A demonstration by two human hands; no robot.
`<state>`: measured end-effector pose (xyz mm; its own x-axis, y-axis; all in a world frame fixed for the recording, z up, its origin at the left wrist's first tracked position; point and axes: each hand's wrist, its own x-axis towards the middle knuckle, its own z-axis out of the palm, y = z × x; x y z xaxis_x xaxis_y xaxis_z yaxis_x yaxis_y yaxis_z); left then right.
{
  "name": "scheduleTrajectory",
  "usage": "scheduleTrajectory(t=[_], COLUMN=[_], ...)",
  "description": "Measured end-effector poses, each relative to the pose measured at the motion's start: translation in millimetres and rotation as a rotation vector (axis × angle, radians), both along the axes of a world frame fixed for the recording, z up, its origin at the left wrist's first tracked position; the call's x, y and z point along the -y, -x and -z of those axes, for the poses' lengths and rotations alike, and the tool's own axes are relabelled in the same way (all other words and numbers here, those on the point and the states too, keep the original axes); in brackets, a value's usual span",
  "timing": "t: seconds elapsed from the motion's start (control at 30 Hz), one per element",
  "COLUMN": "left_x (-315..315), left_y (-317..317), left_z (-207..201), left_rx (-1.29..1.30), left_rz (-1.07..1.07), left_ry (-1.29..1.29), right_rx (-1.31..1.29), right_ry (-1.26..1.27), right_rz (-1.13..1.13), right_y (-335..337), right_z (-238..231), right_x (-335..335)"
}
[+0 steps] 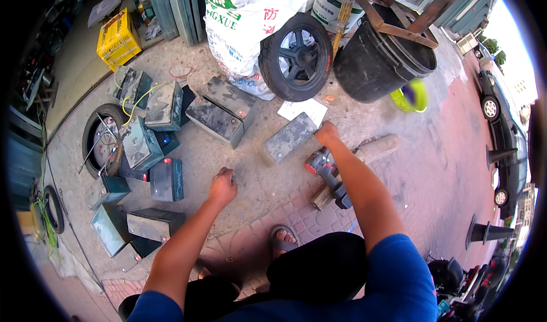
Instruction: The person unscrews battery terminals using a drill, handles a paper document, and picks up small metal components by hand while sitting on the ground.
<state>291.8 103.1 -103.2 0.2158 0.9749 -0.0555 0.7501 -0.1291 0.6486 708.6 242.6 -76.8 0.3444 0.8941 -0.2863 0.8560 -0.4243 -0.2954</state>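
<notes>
A grey, dusty-topped block battery (289, 138) is on the concrete in front of me, its lower edge a little blurred. My right hand (326, 133) is closed at its far right corner, fingers on the edge. Left of the battery and nearer to me, my left hand (223, 187) is curled shut just above the ground. Something small and dark shows at its fingertips, too small to name. A cordless drill (329, 176) lies under my right forearm, beside a wooden block (323, 198). White paper (303, 110) lies behind the battery.
Several more batteries (166, 179) stand at the left, around a tyre (94, 145) with metal rods. Two batteries (215, 119) sit farther back. Beyond are a white sack (236, 43), a wheel (296, 57), a black bucket (370, 65) and a yellow crate (118, 39).
</notes>
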Motion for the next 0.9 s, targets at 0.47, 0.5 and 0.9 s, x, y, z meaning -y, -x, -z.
scheduleTrajectory(t=[0.47,0.5,0.9], left_x=[41.9,41.6,109.6], left_y=[78.1,79.0,105.3], left_z=[-197.8,-210.1,-306.0], left_rx=[-0.013,-0.003,0.016], left_rz=[0.261,0.257,0.112], left_ry=[0.182,0.184,0.197], right_rx=[-0.118,-0.092,-0.079], right_ry=[-0.055,-0.060,-0.028], right_rz=[0.487,0.471,0.271], right_y=[-2.3,-11.6,-0.6], right_z=[92.1,89.1,50.0], right_x=[-45.0,-44.9,-22.5])
